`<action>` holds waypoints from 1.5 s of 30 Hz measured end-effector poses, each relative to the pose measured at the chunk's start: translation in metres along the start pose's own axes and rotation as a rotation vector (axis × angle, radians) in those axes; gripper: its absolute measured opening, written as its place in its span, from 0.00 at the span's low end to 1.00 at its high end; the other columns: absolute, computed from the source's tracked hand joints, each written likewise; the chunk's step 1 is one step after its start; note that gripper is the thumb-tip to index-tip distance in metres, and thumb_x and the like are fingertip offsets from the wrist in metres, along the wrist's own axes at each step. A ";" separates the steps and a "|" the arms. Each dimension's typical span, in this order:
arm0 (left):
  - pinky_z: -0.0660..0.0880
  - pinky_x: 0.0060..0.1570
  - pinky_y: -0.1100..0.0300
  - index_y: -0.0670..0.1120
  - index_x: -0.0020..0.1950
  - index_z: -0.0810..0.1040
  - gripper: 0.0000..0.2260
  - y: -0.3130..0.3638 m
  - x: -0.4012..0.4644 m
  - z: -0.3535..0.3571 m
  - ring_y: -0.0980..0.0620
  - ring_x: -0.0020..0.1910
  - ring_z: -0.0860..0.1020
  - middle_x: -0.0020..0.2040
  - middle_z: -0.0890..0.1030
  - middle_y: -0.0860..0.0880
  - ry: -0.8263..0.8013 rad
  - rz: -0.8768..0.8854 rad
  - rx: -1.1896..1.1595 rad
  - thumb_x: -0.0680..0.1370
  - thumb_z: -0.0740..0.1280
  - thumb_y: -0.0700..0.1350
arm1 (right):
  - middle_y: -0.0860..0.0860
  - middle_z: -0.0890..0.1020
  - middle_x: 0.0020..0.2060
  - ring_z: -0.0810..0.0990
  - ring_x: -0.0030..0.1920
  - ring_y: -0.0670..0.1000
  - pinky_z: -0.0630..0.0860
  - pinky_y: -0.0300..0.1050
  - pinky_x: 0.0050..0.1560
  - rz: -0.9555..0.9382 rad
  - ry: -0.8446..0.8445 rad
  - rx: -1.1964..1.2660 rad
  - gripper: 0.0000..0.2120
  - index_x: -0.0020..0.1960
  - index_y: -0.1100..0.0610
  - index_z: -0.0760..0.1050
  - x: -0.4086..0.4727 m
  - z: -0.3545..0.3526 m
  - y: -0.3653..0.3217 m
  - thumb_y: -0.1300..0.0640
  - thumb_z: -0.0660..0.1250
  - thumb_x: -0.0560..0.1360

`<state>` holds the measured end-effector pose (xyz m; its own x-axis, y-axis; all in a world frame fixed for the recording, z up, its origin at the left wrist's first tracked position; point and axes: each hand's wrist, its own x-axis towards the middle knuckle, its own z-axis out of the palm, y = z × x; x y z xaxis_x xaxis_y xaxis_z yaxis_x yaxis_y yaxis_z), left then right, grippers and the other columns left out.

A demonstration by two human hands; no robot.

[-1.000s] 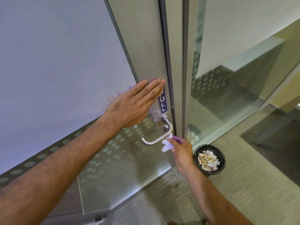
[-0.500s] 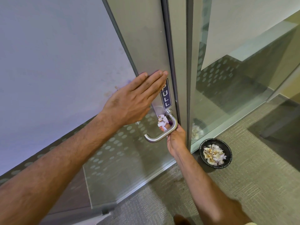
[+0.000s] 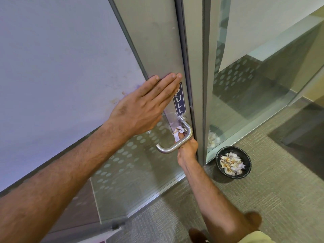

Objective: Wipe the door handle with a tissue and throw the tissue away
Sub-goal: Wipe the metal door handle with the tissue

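Observation:
A brushed-metal lever door handle sticks out from the grey door frame below a blue PULL sticker. My right hand reaches up from under the handle, its fingers behind the lever, pressing a small crumpled white tissue with brown stains against the handle's inner side near its base. My left hand lies flat on the door, fingers straight and together, just above and left of the handle, holding nothing.
A black round bin with several used tissues in it stands on the carpet right of the door, against the glass partition. The frosted glass door panel fills the left. The bin's reflection shows in the partition.
My right hand rose from below the handle's tip with the tissue and slid it up behind the lever toward the base. My left hand stayed flat on the door.

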<state>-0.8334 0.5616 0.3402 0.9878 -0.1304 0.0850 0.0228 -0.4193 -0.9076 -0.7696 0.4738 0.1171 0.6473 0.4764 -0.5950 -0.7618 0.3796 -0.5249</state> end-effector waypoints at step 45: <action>0.53 0.81 0.48 0.35 0.85 0.51 0.34 0.002 0.000 0.003 0.43 0.84 0.55 0.85 0.53 0.40 0.034 -0.011 -0.016 0.83 0.54 0.50 | 0.51 0.71 0.47 0.71 0.51 0.55 0.75 0.43 0.37 -0.586 0.172 -1.052 0.03 0.46 0.53 0.83 -0.047 0.045 -0.047 0.56 0.74 0.72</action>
<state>-0.8330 0.5638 0.3370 0.9818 -0.1557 0.1088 0.0308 -0.4347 -0.9001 -0.7647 0.4692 0.1970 0.9425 0.3069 -0.1326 -0.0122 -0.3648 -0.9310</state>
